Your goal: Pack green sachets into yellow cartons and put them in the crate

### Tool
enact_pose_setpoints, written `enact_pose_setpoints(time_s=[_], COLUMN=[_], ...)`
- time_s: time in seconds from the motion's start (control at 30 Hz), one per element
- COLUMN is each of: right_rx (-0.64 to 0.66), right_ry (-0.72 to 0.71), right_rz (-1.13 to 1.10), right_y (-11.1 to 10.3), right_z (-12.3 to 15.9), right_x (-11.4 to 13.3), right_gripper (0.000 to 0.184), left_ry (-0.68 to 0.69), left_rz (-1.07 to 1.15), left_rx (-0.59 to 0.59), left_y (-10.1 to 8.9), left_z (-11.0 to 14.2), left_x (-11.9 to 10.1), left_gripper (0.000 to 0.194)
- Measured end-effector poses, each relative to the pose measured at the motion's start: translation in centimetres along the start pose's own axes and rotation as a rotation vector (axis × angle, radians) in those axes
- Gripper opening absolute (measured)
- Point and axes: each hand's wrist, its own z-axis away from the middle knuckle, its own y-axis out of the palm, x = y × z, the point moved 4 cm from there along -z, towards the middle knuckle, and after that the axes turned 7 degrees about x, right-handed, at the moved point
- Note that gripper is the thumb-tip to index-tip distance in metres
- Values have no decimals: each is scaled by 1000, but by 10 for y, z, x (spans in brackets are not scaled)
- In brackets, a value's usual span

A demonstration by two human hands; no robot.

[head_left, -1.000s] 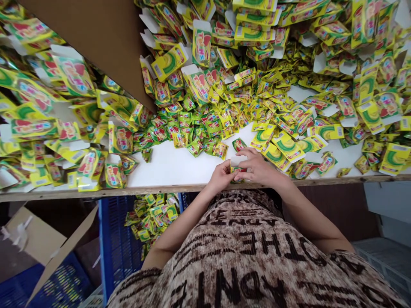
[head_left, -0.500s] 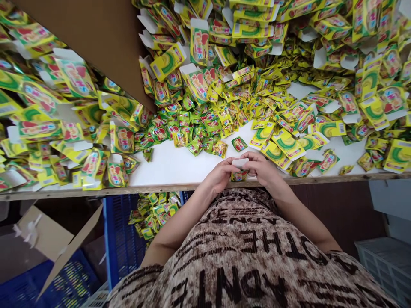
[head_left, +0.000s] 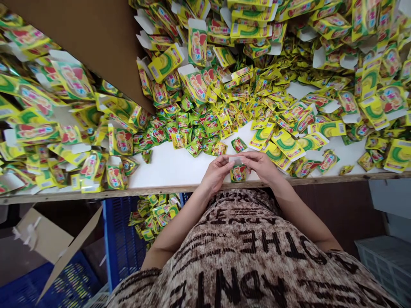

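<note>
Yellow-green box [head_left: 238,173], its top edge hidden behind fingers [head_left: 227,165]

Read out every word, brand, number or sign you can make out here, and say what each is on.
"THE": large dark letters across the patterned shirt.
"NT": apparently, larger letters lower on the same shirt; its other lettering is folded or too small.
The held box and the loose boxes: colourful brand lettering, too blurred to read surely.
Barcode on a yellow box: digits too small.
No readable signs.
</note>
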Motion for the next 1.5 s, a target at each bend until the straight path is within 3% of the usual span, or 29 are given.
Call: enact_pose_setpoints(time_s=[0.1,0.2,0.3,0.57,0.77,0.93,1.1,1.3,1.4,1.5], right_rx=[-29,-49,-38,-62,-41,41,-57,-159,-71,20], right_ry=[-26,-52,-62,-90,-115,-143,-348,-549,-570,-507], right_rz=[8,48,59,74,141,228,462,586,676,925], right_y=[-5,-8,-9,-13,-16,-17,-15,-5,-7,-8], right_z=[-5,-8,-9,0,-3,-1,7,26,20,-7], right_x=[-2,-4,-6,-9,-5,-6,-6,-6,4,19], right_gripper=[29,30,31,29,30,34,26,11,11,21], left_ry=[167,209,228,439,403,491,563,499,449,374], left_rz=[-177,-278,-358,-641,-624,-687,-766,-768,-785,-673], left_rx=[-142,-182,-163,-44,30,72,145,106,94,64], left_y=[-6,-6,-5,-2,-3,-3,-4,-6,0,-1], left_z=[-4,-5,-7,-5,-9,-5,2,7,3,3], left_x=[-1,-1,-4,-20,-20,-26,-20,1,11,4], left_gripper=[28,27,28,19,20,17,33,31,32,31])
